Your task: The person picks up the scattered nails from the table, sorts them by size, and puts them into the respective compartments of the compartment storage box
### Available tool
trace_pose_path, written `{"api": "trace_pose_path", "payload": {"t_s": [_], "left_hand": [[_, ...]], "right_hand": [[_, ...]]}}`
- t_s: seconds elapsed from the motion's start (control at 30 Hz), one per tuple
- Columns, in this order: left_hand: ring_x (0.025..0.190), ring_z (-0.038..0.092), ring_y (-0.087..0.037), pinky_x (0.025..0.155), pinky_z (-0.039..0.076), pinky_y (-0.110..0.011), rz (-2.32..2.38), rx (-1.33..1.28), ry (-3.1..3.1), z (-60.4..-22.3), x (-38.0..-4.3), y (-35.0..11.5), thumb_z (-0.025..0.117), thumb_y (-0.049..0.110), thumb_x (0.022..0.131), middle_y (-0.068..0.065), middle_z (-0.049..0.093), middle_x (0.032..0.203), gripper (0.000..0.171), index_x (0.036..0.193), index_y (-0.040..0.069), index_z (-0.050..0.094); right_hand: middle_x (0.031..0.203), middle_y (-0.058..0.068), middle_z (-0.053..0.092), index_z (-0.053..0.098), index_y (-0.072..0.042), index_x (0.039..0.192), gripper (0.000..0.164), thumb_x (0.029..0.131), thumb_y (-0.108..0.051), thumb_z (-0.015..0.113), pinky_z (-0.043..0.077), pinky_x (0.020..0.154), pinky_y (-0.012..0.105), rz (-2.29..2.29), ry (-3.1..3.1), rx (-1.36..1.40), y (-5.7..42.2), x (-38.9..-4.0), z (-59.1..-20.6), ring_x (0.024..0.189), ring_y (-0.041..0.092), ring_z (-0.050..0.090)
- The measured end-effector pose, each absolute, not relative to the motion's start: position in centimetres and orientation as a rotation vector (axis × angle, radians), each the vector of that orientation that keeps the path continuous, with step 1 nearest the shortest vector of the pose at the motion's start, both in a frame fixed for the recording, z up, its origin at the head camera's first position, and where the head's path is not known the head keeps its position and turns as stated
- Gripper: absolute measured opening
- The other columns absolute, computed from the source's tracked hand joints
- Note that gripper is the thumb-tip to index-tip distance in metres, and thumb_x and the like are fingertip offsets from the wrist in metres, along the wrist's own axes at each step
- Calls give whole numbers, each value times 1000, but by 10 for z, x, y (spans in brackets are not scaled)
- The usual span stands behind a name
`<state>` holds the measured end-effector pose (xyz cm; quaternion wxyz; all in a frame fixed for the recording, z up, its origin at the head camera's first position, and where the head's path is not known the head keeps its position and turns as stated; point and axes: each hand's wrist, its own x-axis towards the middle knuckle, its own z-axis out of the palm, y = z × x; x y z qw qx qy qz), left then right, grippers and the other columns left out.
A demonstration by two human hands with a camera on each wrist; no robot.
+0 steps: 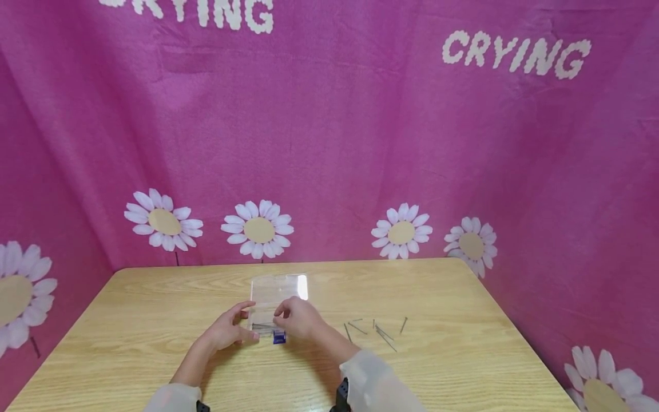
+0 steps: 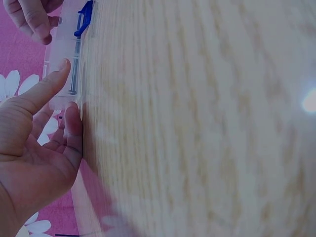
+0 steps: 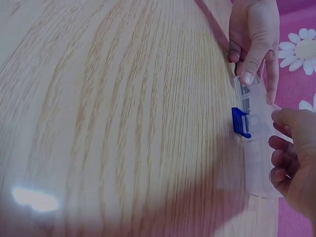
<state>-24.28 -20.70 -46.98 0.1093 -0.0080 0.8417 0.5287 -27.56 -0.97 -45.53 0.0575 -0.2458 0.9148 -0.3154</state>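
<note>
A clear plastic box (image 1: 264, 316) lies on the table with its transparent lid (image 1: 278, 288) raised toward the back. Several nails (image 1: 264, 326) rest inside, in the front left part. A blue latch (image 1: 279, 337) juts from its front edge. At the left end, my left hand (image 1: 226, 331) has its thumb by the front corner and its index finger by the far side, both fairly straight. My right hand (image 1: 301, 317) is over the box's right part, its fingers loosely bent; nothing shows between them. In the right wrist view, the right fingertips (image 3: 279, 175) are beside the box.
Several loose nails (image 1: 383, 333) lie scattered to the right of the box on the wooden table (image 1: 463, 355). A pink cloth (image 1: 329, 143) with white flowers and lettering hangs behind the table and at both sides.
</note>
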Motion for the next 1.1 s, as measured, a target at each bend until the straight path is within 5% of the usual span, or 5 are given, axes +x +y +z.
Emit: {"api": "trace_pose_path", "payload": {"t_s": [1.1], "left_hand": [[84, 49, -21, 63, 44, -29, 1531, -55, 2504, -473, -244, -205, 78, 6, 70, -21, 43, 128, 80, 140, 9, 39]], "right_hand": [[89, 2, 63, 70, -9, 93, 19, 83, -25, 66, 46, 76, 31, -1107, 2826, -776, 60, -276, -447, 84, 15, 55]]}}
